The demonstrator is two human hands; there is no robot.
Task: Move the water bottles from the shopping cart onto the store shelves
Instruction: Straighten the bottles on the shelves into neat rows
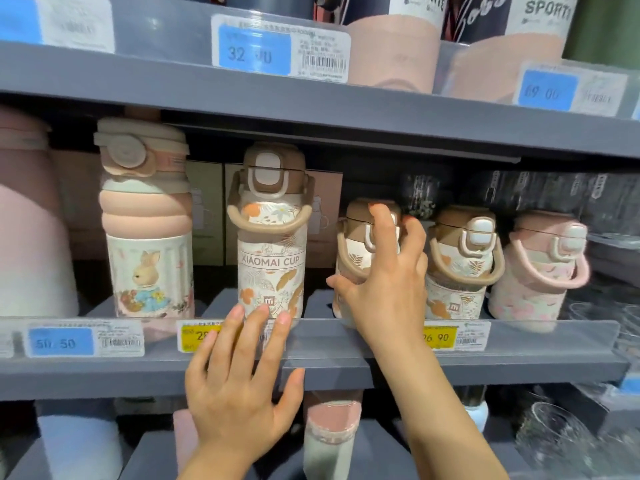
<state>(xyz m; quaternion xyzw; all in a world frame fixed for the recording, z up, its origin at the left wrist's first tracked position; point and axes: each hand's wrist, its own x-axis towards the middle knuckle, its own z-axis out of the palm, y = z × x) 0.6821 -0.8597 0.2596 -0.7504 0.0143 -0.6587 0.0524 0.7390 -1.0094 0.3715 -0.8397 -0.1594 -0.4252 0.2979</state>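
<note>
My right hand (384,282) grips a small leaf-patterned water bottle (349,252) with a brown lid. The bottle stands on the middle shelf (346,372), with my fingers over its lid and my thumb on its left side. To its left stands a taller bottle marked XIAOMAI CUP (270,251). My left hand (239,386) lies flat with straight fingers against the shelf's clear front rail, just below that tall bottle. A matching small leaf bottle (460,268) and a pink one (540,271) stand to the right. The shopping cart is out of view.
A rabbit-print bottle (147,237) stands at the left of the same shelf, with boxes behind the row. The upper shelf (311,109) hangs low over the bottle tops. Glassware (561,434) fills the lower right, and more bottles stand on the bottom shelf.
</note>
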